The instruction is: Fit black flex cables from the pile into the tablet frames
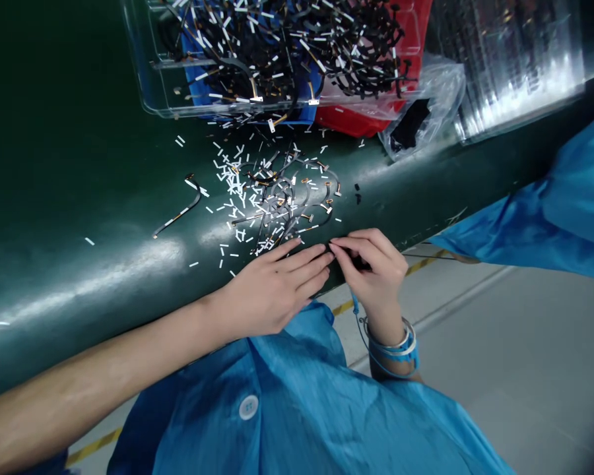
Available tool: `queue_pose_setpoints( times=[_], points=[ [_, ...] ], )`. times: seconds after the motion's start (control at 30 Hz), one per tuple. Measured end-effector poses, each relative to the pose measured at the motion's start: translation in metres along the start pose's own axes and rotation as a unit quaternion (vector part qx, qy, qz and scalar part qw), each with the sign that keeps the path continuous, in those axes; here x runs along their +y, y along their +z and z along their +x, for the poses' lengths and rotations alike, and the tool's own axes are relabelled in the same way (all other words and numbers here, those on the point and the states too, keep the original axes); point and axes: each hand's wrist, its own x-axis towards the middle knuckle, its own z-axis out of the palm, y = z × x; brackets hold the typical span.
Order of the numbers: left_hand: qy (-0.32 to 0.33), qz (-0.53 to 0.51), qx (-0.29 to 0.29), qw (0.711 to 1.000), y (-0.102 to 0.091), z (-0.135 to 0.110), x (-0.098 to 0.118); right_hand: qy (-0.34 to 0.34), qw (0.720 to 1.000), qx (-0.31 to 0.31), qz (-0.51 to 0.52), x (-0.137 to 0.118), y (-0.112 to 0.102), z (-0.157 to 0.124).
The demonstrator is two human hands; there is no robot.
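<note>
My left hand (282,287) lies flat at the near edge of the green table, fingers stretched out side by side and pointing right. What is under its fingers is hidden. Just to its right, my right hand (373,264) has thumb and index finger pinched together. A tiny dark bit shows at those fingertips, too small to name, close to the left fingertips. Beyond the left hand is a loose heap of thin black cables (290,198) with small connectors. Many short white strips (237,185) are scattered around and among them.
A clear plastic tray (153,105) of tangled cables rests over blue and red bins (356,122) at the back. Beside it lie a plastic bag (440,99) and a shiny clear sheet stack (519,86). One cable (195,198) lies apart leftward. Another person's blue sleeve (539,211) is at right.
</note>
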Motion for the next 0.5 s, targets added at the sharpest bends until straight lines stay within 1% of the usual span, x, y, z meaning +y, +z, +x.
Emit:
queue_pose_setpoints(
  times=[0.17,0.23,0.37,0.5],
  points=[
    [0.001,-0.004,-0.002,1.000,0.000,0.000,-0.001,-0.088,0.994,0.003,-0.069,0.003,-0.003,-0.003],
    [0.000,-0.005,-0.006,1.000,0.000,0.000,-0.002,-0.111,0.989,0.002,-0.101,0.003,-0.005,-0.005],
    [-0.004,-0.006,-0.010,1.000,0.000,0.001,-0.002,-0.121,0.985,0.000,-0.126,0.001,-0.007,-0.012],
    [-0.004,-0.015,-0.007,1.000,0.000,0.001,-0.001,-0.099,0.988,-0.003,-0.122,-0.001,-0.005,-0.016]
  ],
)
